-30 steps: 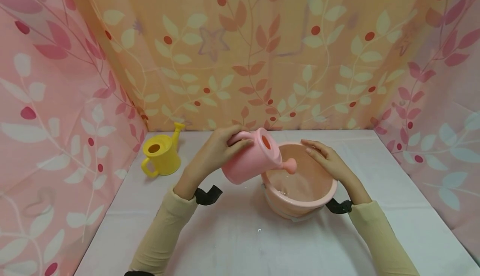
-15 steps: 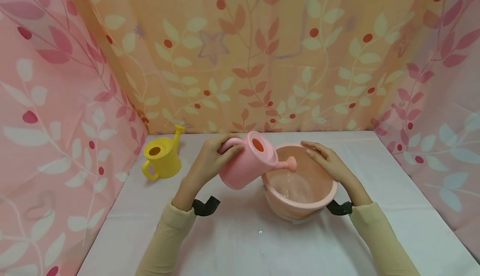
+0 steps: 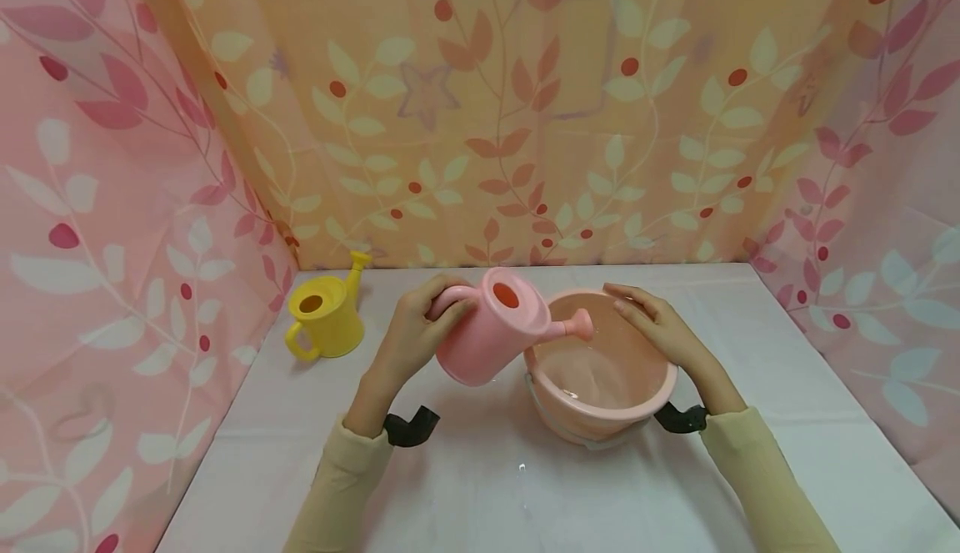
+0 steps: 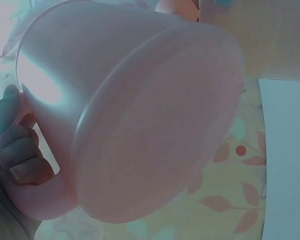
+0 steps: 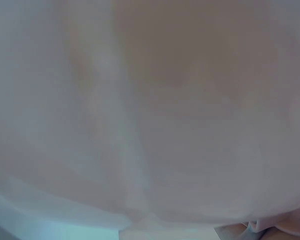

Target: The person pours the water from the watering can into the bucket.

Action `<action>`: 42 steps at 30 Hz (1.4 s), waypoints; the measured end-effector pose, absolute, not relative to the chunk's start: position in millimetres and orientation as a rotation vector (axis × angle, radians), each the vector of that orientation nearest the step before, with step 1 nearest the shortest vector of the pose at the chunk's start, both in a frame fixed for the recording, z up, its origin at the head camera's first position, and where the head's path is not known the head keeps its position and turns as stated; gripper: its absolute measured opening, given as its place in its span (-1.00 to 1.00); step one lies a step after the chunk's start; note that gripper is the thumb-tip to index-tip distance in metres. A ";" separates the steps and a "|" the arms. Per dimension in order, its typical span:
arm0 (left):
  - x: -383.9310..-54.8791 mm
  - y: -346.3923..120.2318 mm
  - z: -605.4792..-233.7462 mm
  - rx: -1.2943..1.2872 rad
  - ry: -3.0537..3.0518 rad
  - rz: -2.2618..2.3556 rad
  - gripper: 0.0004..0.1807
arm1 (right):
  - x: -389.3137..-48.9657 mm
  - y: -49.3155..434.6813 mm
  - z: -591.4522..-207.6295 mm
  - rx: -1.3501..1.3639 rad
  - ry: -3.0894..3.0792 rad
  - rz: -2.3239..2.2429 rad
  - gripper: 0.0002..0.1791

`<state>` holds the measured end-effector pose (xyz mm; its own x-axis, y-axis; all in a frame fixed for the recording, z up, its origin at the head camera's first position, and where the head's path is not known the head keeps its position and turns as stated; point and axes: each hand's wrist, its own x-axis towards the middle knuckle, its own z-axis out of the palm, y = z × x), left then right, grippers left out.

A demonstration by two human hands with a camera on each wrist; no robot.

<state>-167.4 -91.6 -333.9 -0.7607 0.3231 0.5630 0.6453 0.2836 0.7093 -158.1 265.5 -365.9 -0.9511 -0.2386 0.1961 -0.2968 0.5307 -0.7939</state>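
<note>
My left hand (image 3: 415,325) grips the handle of a pink watering can (image 3: 483,340), its fingers curled through the loop. The can is tilted to the right, with its spout rose over the left part of a pink bucket (image 3: 592,415). In the left wrist view, the can's round base (image 4: 160,125) faces the camera and the curled fingers (image 4: 22,155) show at the handle. Water glints inside the bucket. My right hand (image 3: 660,328) rests on the bucket's right rim with its fingers extended. The right wrist view is filled by the blurred bucket wall (image 5: 200,150).
A yellow watering can (image 3: 326,324) stands upright at the back left of the white-covered table (image 3: 450,495). Small water drops (image 3: 522,468) lie in front of the bucket. Patterned curtains (image 3: 517,119) close off the back and both sides.
My left hand has drawn the pink watering can left and slightly down, tipping it back more upright. The thin trickle below the spout no longer shows. My right hand stays on the rim.
</note>
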 end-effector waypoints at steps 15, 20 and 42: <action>-153.4 -94.5 -329.9 -0.835 -2.278 -1.512 -0.81 | -173.3 281.3 -388.2 0.464 -2.693 1.421 -0.54; -143.1 -95.0 -322.8 -0.813 -2.275 -1.500 -0.87 | -175.0 283.4 -392.2 0.473 -2.686 1.427 -0.54; -133.6 -100.2 -353.2 -0.755 -2.189 -1.643 -0.96 | -170.5 278.5 -385.2 0.486 -2.683 1.430 -0.54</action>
